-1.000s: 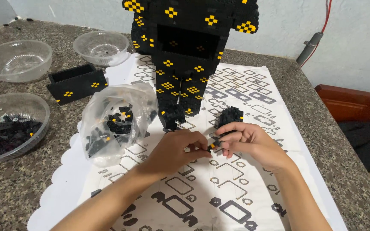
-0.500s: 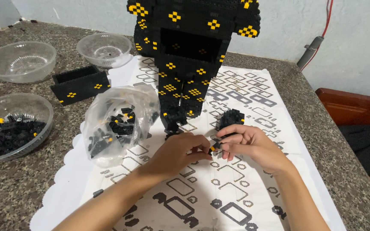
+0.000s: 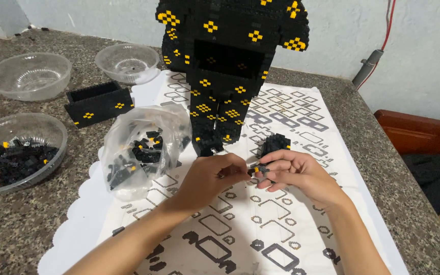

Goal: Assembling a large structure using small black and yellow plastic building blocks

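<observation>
Both my hands meet over the patterned white mat [image 3: 291, 239], pinching a small black and yellow brick piece [image 3: 257, 170] between their fingertips. My left hand [image 3: 211, 178] grips it from the left, my right hand [image 3: 294, 173] from the right. Just behind my right hand lies a small black brick clump [image 3: 275, 144]. A tall black brick model with yellow dot patterns [image 3: 227, 66] stands on the mat behind the hands. To the left of my left hand sits a clear plastic bag [image 3: 141, 150] with black and yellow bricks.
A clear bowl [image 3: 19, 153] with several black bricks sits at the left. Two more clear bowls [image 3: 28, 75] [image 3: 127, 62] stand at the back left. A black brick box section [image 3: 99, 103] lies between them. The granite counter's edge and a red-brown seat [image 3: 418, 135] are at the right.
My hands have stayed together at the small brick piece, with only slight finger movement. The view has shifted a little.
</observation>
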